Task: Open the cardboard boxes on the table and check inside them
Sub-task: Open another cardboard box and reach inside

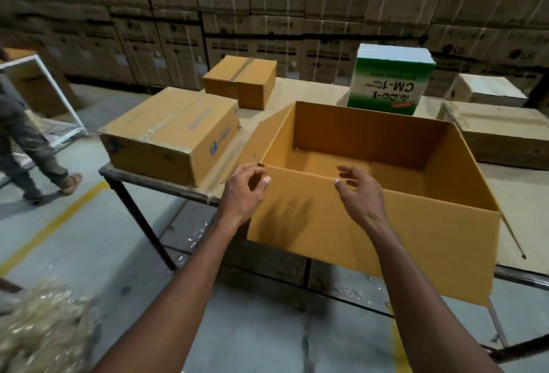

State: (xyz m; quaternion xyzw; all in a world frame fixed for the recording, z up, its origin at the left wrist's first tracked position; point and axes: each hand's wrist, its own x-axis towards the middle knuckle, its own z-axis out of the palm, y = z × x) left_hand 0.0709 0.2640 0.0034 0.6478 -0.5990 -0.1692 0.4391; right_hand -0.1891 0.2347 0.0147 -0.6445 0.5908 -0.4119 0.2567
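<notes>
Box (pixel 371 147) sat open at the table's (pixel 523 194) near edge, flaps down so I could see its bare floor; left hand (pixel 242 191) and right hand (pixel 361 191) hovered loose-fingered, gripping nothing.

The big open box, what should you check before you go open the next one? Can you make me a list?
1. Open box flaps folded out: ok, near flap hangs down over the table edge.
2. Inside looked at: ok, the visible floor is bare; the near strip hides behind the front wall.
3. Left hand free: ok, fingers loosely curled at the box's near left corner, holding nothing.
4. Right hand free: ok, open at the near rim.
5. Next box ready: ok, taped box sits shut, to the left.
6. Tape cutter at hand: cannot tell, none shows.
</notes>
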